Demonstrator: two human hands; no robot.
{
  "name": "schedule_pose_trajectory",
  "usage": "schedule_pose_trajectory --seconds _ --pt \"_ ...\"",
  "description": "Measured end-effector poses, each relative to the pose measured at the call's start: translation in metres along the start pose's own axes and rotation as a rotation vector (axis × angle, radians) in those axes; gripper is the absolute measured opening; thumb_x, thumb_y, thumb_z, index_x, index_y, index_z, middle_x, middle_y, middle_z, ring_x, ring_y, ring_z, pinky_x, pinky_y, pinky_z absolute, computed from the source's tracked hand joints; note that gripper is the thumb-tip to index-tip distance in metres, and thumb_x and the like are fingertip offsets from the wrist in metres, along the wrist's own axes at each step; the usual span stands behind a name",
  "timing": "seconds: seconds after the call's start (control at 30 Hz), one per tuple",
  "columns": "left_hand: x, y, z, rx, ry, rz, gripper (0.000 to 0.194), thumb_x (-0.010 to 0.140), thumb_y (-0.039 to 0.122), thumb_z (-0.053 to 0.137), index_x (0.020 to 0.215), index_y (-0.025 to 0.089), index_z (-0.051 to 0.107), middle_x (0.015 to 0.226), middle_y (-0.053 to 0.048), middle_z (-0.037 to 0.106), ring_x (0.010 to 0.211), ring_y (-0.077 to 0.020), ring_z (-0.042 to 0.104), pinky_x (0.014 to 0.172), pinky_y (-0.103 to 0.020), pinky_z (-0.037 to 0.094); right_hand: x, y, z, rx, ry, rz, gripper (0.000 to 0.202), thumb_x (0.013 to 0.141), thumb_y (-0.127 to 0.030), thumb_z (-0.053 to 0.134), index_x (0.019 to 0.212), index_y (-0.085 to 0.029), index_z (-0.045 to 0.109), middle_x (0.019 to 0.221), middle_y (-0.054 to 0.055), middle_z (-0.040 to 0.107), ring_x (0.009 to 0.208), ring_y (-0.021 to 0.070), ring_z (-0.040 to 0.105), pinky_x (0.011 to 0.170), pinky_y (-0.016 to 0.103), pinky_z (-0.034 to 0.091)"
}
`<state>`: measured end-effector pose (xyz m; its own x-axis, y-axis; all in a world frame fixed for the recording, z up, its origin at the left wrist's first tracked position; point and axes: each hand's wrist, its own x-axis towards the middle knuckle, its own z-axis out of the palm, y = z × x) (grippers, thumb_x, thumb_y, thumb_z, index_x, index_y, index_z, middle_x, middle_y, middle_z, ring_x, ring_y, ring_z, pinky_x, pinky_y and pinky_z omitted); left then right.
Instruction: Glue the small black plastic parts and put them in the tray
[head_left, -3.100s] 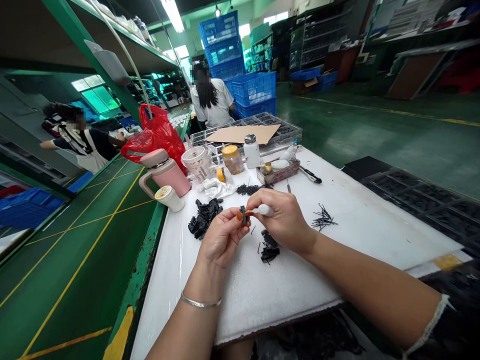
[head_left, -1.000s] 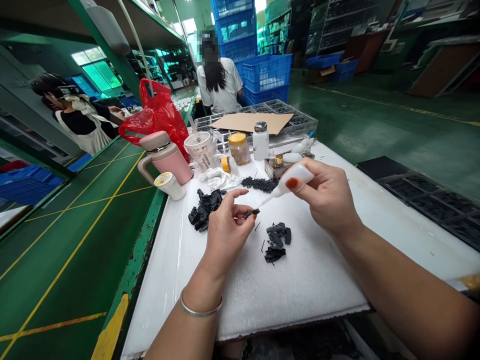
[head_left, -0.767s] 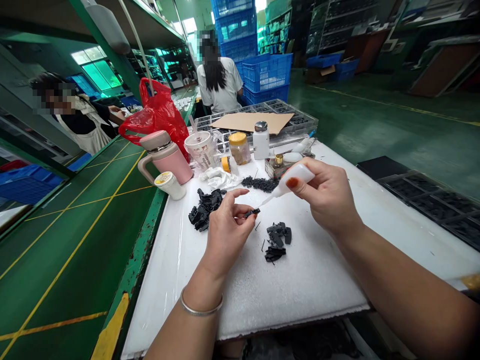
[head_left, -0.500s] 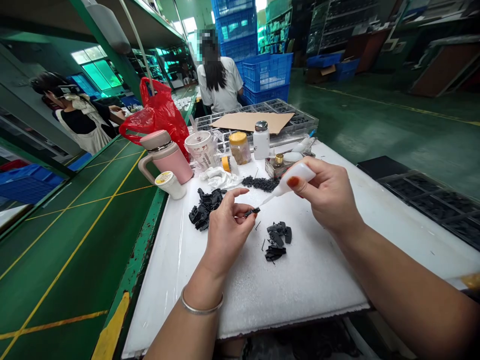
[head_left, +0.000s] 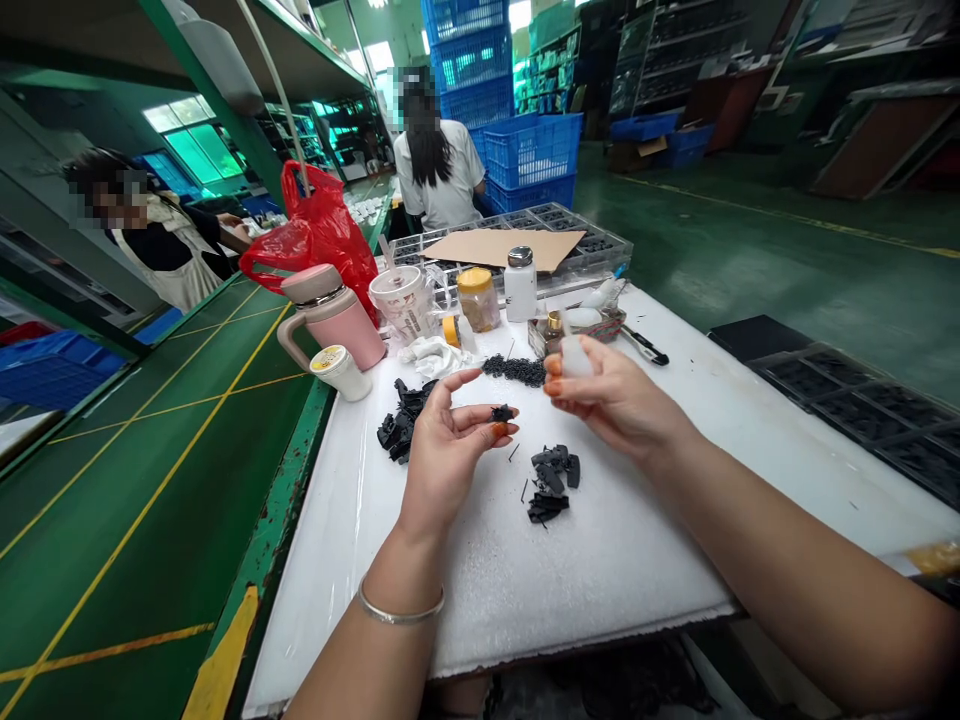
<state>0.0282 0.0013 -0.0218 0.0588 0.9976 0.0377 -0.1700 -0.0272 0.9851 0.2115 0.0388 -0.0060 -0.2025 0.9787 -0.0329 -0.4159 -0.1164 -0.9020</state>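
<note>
Between thumb and fingers, my left hand [head_left: 454,430] pinches a small black plastic part [head_left: 501,412] above the white tabletop. My right hand [head_left: 619,395] grips a white squeeze bottle [head_left: 576,355], its thin nozzle pointing up and blurred. The bottle is apart from the black part. Left of my left hand lies a heap of black plastic pieces [head_left: 397,425]. A smaller group of black pieces [head_left: 553,470] rests in front of my hands, with thin black pins beside it. Behind the hands is a pile of tiny black parts [head_left: 514,370].
A pink tumbler [head_left: 345,325], a white tub [head_left: 341,372], a lidded cup [head_left: 405,300], a yellow-capped jar [head_left: 478,298] and a white dispenser bottle [head_left: 520,285] line the back. A utility knife [head_left: 646,347] lies right. A green conveyor [head_left: 150,480] runs left. Two people are beyond.
The squeeze bottle's nozzle has left the black part and turned upward as my right hand moved back. The black part has shifted slightly left in my left fingers. The utility knife is now uncovered.
</note>
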Motion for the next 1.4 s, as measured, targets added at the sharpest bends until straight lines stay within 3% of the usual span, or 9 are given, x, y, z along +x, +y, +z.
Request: schedule_pose_trajectory --seconds 0.17,0.33,0.5,0.67,0.77,0.93,1.1,1.23,1.4 --pt "0.002 -0.003 -0.002 -0.122 0.038 -0.001 0.074 0.068 0.017 0.080 0.129 0.026 0.040 0.091 0.000 0.061 0.076 -0.0170 0.070 0.068 -0.024 0.058 -0.003 0.017 0.008 -0.411 -0.179 -0.049 0.033 0.067 -0.035 0.078 0.090 -0.017 0.062 0.062 -0.006 0.050 0.054 0.0080 0.041 0.050 0.022 0.031" --pt "0.002 -0.007 0.001 -0.069 0.039 0.036 0.079 0.067 0.019 0.081 0.132 0.026 0.037 0.087 0.001 0.061 0.067 -0.0115 0.066 0.068 -0.026 0.059 -0.007 0.022 0.016 -0.770 -0.139 -0.269 0.030 0.078 -0.042 0.067 0.068 -0.014 0.065 0.058 -0.002 0.053 0.058 0.0103 0.042 0.053 0.024 0.030" --pt "0.002 -0.001 -0.001 -0.035 0.065 0.060 0.076 0.066 0.018 0.081 0.130 0.023 0.040 0.087 -0.001 0.064 0.070 -0.0129 0.067 0.070 -0.025 0.057 -0.007 0.016 0.012 -0.763 -0.019 -0.353 0.031 0.078 -0.040 0.067 0.061 -0.015 0.059 0.054 -0.003 0.046 0.054 0.0095 0.039 0.050 0.024 0.028" --pt "-0.003 0.024 -0.016 -0.210 0.337 0.174 0.052 0.069 0.019 0.078 0.115 0.022 0.055 0.087 0.002 0.063 0.069 -0.0074 0.063 0.066 -0.016 0.054 -0.004 0.001 0.001 -0.638 0.098 -0.342 0.032 0.076 -0.041 0.068 0.059 -0.015 0.058 0.053 -0.001 0.050 0.050 0.0101 0.041 0.049 0.026 0.030" --pt "-0.002 0.042 -0.019 -0.225 0.367 0.191 0.038 0.069 0.018 0.077 0.104 0.021 0.061 0.083 0.003 0.063 0.066 -0.0056 0.061 0.061 -0.014 0.052 -0.005 -0.005 -0.002 -0.596 0.095 -0.362 0.033 0.079 -0.038 0.066 0.057 -0.015 0.057 0.052 -0.001 0.052 0.049 0.0102 0.042 0.049 0.027 0.030" --pt "0.029 0.046 -0.004 0.357 -0.013 0.101 0.012 0.076 0.024 0.069 0.086 0.019 0.069 0.077 -0.003 0.067 0.069 -0.0152 0.062 0.060 -0.024 0.052 -0.010 -0.009 -0.001 -0.559 0.155 -0.429 0.035 0.082 -0.034 0.065 0.053 -0.016 0.055 0.048 -0.001 0.050 0.048 0.0100 0.042 0.049 0.027 0.030" --pt "0.075 0.009 0.015 1.200 -0.179 0.324 0.014 0.078 0.015 0.061 0.075 0.021 0.074 0.080 -0.006 0.070 0.076 -0.0224 0.062 0.075 -0.034 0.047 -0.008 -0.006 -0.003 -0.569 0.207 -0.492 0.035 0.084 -0.033 0.063 0.053 -0.016 0.056 0.049 0.000 0.052 0.048 0.0103 0.043 0.050 0.027 0.032" --pt "0.092 -0.018 0.024 1.283 -0.171 0.332 0.014 0.075 0.014 0.061 0.073 0.020 0.073 0.075 -0.009 0.068 0.074 -0.0251 0.061 0.073 -0.035 0.045 -0.003 -0.005 -0.006 -0.560 0.194 -0.473 0.035 0.083 -0.034 0.063 0.054 -0.016 0.056 0.049 -0.001 0.051 0.047 0.0100 0.043 0.049 0.027 0.032" --pt "0.091 -0.029 0.029 1.215 -0.138 0.333 0.018 0.081 0.021 0.056 0.071 0.019 0.071 0.078 -0.010 0.065 0.076 -0.0244 0.060 0.076 -0.035 0.044 -0.003 -0.006 -0.005 -0.549 0.189 -0.474 0.034 0.082 -0.033 0.064 0.053 -0.016 0.056 0.050 -0.001 0.052 0.049 0.0099 0.043 0.049 0.026 0.031"
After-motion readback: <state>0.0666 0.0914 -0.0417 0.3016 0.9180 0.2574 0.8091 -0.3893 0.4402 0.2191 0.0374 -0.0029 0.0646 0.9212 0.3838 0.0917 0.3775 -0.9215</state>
